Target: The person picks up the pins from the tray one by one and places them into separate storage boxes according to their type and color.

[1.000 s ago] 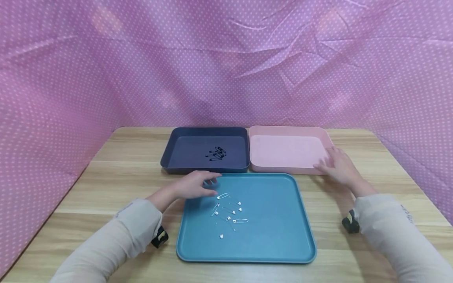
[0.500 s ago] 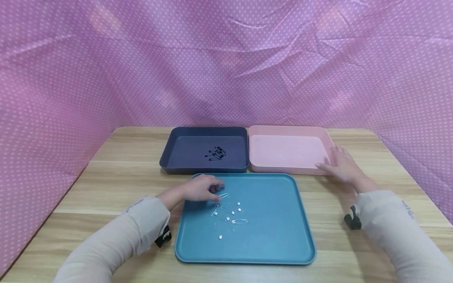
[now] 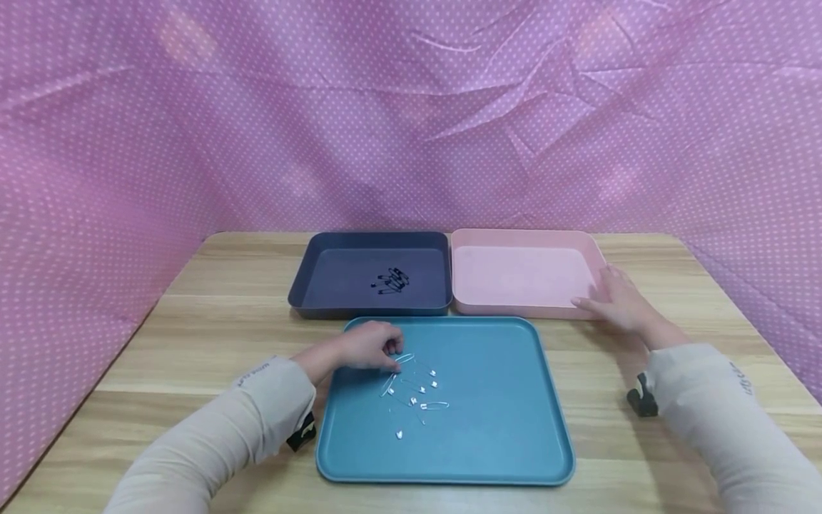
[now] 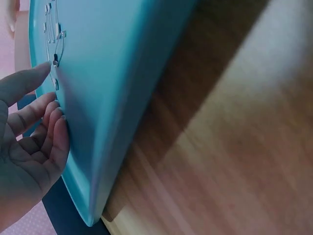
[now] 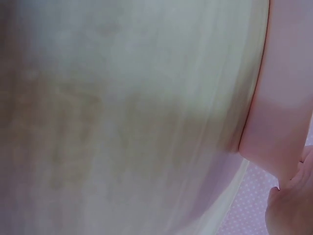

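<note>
My left hand [image 3: 369,346] hovers low over the upper left of the blue-green tray [image 3: 497,421], its fingers bent and its thumb pointing at the pins. In the left wrist view, thumb and forefinger stand apart around the end of a silver safety pin [image 4: 56,84]. Several more silver safety pins [image 3: 434,405] lie scattered on this tray, mostly on its left half. At the front right corner of the pink tray [image 3: 520,271], my right hand [image 3: 621,303] holds the wall, thumb at the front and fingers along the right side.
A dark navy tray [image 3: 334,278] stands left of the pink one, with a small heap of black safety pins [image 3: 393,280] inside. Both stand behind the blue-green tray on a wooden table [image 3: 212,314]. A dotted pink cloth [image 3: 385,128] hangs around the table.
My left hand has moved right and slightly down to the silver pins, its fingers drawing closer together. My right hand has shifted slightly right and settled at the pink tray's corner.
</note>
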A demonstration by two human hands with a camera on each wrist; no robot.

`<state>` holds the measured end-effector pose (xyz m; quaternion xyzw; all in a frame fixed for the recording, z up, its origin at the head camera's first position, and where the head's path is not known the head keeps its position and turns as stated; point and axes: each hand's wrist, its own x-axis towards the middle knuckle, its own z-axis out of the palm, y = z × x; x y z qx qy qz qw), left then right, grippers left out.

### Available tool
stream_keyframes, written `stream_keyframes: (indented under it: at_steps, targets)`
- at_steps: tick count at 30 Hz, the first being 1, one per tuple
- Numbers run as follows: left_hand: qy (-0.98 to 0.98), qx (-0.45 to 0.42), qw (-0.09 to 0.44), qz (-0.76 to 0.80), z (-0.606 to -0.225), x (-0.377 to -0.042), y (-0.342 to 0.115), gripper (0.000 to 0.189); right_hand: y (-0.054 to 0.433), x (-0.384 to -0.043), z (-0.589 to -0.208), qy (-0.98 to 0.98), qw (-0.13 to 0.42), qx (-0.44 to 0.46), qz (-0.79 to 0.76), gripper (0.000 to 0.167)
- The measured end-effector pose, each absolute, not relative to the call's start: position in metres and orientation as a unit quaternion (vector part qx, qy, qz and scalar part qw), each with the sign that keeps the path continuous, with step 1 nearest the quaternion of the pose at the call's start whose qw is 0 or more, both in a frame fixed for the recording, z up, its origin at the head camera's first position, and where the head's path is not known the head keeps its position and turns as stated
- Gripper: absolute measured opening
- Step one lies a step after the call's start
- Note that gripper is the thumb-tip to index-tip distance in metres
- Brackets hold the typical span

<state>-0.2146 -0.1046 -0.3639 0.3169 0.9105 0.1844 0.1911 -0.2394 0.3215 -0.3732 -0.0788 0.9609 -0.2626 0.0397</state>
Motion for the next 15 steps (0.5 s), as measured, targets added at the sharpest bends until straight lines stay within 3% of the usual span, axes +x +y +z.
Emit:
stream_keyframes:
  at_steps: [15]
  targets:
    - [0.907, 0.302, 0.203, 0.215, -0.3663, -0.2154, -0.1064, 0.012, 0.3168, -0.2443, -0.3764, 0.966, 0.062, -0.086, -0.237, 0.098]
